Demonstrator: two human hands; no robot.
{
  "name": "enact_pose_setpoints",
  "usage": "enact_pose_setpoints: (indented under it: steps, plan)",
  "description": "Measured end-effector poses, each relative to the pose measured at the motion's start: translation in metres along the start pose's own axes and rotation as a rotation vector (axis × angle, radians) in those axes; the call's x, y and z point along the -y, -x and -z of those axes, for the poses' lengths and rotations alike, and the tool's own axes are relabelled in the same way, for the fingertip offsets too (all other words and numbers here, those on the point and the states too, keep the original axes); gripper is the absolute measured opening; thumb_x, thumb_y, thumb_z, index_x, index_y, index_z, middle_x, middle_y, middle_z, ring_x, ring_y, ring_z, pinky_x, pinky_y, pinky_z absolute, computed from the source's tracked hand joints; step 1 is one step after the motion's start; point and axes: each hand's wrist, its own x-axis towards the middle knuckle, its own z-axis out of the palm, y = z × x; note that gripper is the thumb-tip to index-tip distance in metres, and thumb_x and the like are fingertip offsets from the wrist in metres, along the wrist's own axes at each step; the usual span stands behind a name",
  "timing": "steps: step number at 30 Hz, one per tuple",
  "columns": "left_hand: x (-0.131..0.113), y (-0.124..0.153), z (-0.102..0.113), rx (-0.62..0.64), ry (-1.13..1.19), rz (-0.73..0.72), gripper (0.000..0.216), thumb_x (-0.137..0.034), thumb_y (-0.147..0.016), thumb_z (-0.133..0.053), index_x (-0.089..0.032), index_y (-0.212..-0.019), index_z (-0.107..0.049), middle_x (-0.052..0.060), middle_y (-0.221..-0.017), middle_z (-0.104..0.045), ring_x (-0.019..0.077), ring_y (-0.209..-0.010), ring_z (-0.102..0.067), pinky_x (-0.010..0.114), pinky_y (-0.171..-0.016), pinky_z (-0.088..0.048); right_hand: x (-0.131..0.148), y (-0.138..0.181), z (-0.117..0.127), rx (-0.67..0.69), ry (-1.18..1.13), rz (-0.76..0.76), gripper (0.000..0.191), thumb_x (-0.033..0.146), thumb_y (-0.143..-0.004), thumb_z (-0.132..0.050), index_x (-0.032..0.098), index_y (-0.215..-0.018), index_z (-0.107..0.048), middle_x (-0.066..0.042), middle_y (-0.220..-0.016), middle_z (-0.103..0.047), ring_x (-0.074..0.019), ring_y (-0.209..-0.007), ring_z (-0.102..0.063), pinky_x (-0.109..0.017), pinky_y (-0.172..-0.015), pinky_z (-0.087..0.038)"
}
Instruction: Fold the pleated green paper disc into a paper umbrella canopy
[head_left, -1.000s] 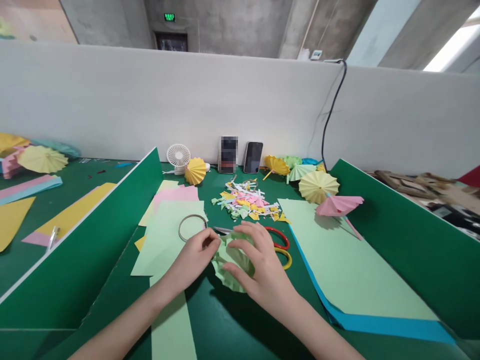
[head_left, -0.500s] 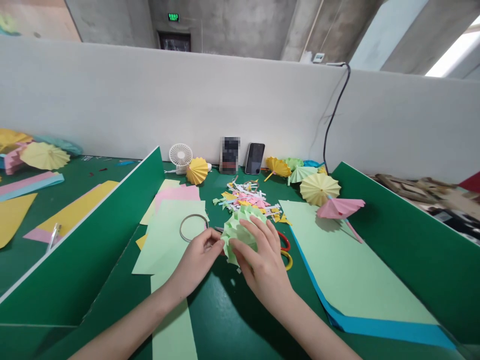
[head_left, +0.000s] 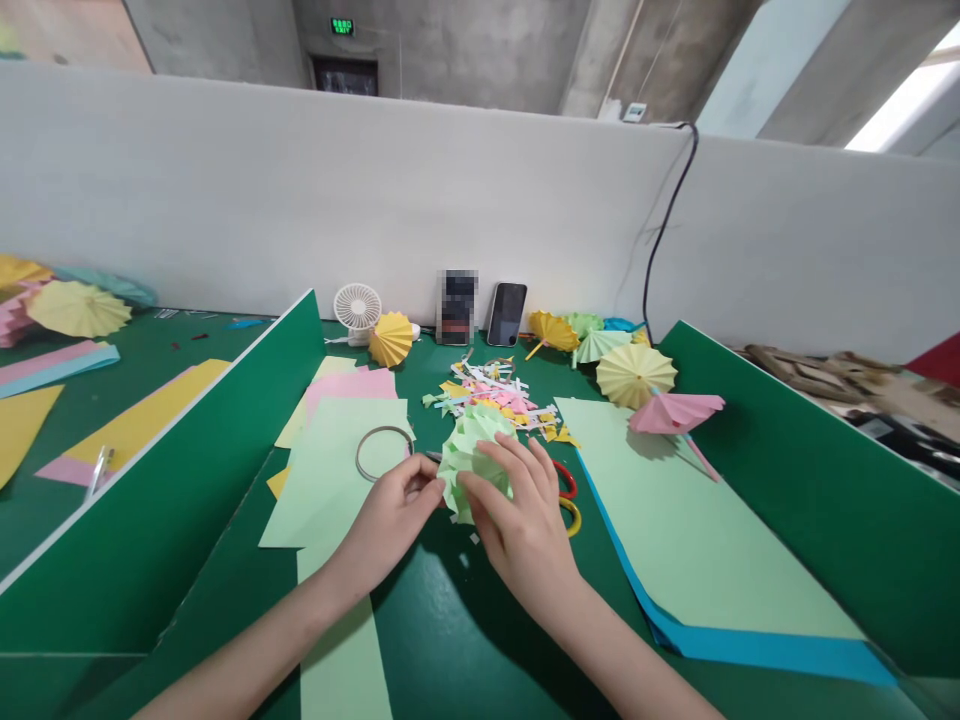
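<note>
A light green pleated paper piece (head_left: 472, 448) is held up between my hands over the green table. My left hand (head_left: 396, 508) pinches its lower left edge between thumb and fingers. My right hand (head_left: 525, 515) closes on its right side, thumb at the front and fingers curved over the folds. Partly hidden behind the right hand lie scissors with red and yellow handles (head_left: 571, 517). A thin ring (head_left: 360, 470), perhaps a tape roll's core, rests on light green paper (head_left: 330, 510) beside my left hand.
Paper scraps (head_left: 499, 385) are heaped beyond my hands. Two phones (head_left: 507, 315), a small white fan (head_left: 358, 308) and several paper umbrellas (head_left: 636, 375) stand farther back. Green sheets (head_left: 720, 540) lie at right. Green dividers (head_left: 225, 480) bound both sides.
The whole view has shifted slightly. Both hands keep their grip on the green pleated paper, which looks a little more turned upright; the small white bits below it have changed place.
</note>
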Motion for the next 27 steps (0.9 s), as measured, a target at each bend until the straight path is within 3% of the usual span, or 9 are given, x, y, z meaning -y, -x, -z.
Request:
enact_pose_setpoints:
  steps: [18, 27]
  plan:
    - [-0.0003, -0.0001, 0.0036, 0.035, 0.055, 0.024, 0.016, -0.032, -0.079, -0.044, -0.018, -0.074, -0.049, -0.002, -0.069, -0.047, 0.0128, -0.068, -0.047, 0.023, -0.064, -0.038, 0.0034, -0.0007, 0.0039, 0.002, 0.005, 0.061, 0.024, 0.006, -0.078, -0.046, 0.022, -0.086, -0.062, -0.009, -0.104, -0.058, -0.0226, -0.108, -0.048, -0.049, -0.096, -0.032]
    - [-0.0017, 0.0008, 0.0045, 0.057, 0.125, 0.012, 0.014, -0.030, -0.079, -0.043, -0.019, -0.072, -0.046, -0.003, -0.071, -0.045, 0.0123, -0.071, -0.045, 0.023, -0.069, -0.037, 0.0051, 0.0019, 0.0020, -0.087, -0.009, 0.099, 0.023, 0.007, -0.080, -0.047, 0.020, -0.090, -0.063, -0.011, -0.106, -0.059, -0.0229, -0.111, -0.046, -0.047, -0.098, -0.031]
